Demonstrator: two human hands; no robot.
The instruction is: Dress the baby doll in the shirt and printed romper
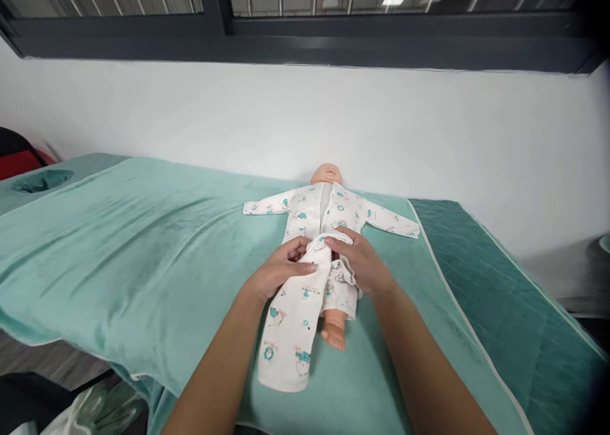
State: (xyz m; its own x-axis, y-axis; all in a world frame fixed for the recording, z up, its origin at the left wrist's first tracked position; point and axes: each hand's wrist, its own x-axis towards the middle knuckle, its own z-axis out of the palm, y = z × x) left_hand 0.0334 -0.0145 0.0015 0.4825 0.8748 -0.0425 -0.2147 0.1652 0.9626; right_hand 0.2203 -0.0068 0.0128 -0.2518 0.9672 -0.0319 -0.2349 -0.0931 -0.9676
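Observation:
A baby doll [326,173] lies on its back with its head by the wall. It wears a white printed top [305,207], the front parted and both sleeves spread sideways. White printed baby pants [290,333] lie over its lower body. One pant leg hangs flat toward me, while the other is bunched on a leg whose bare foot [334,333] sticks out. My left hand [281,267] is closed on the pants' upper left edge, thumb on top. My right hand [357,260] pinches the waistband, with some fingers hidden under the cloth. The doll's other foot is hidden.
A mint-green blanket [143,251] covers the bed, with a darker green quilted cover [467,263] at the right. Behind runs a white wall [190,117] below a dark window frame [333,41]. A black-and-red item [19,155] sits far left; bags [95,409] are at lower left.

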